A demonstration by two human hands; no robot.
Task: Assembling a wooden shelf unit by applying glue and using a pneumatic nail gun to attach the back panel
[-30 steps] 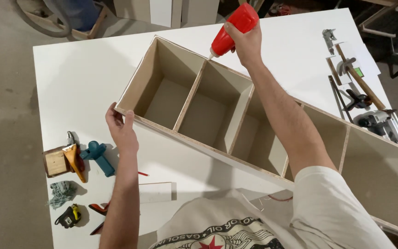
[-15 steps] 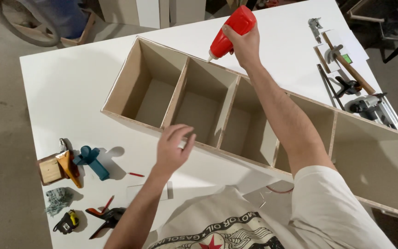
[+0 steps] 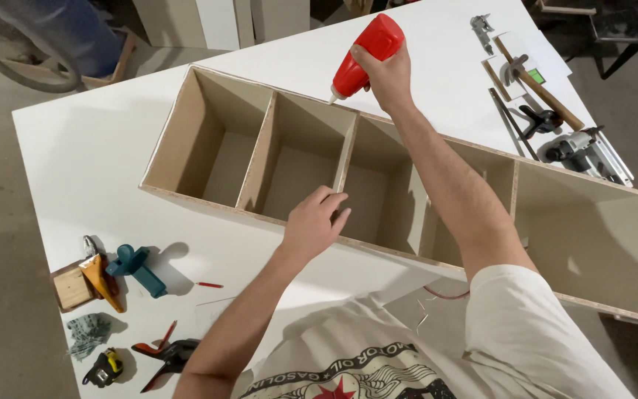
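**A:** How far along are you?

**B:** My right hand (image 3: 387,74) is squeezing the red glue bottle (image 3: 363,53) onto a divider (image 3: 345,151) top at the shelf box's (image 3: 186,129) far side. My left hand (image 3: 313,225) rests open on the near rail (steadying). Dividers look seated; the open face still looks uncovered.

Bright light falls from above and somewhat to the left, so the white table (image 3: 97,162) nearly glares while the floor around it stays dim. The blue tool (image 3: 136,267) throws a soft shadow rightward, and the shelf box's (image 3: 275,159) compartments are shaded inside. Focus is sharp, with slight bending at the edges.
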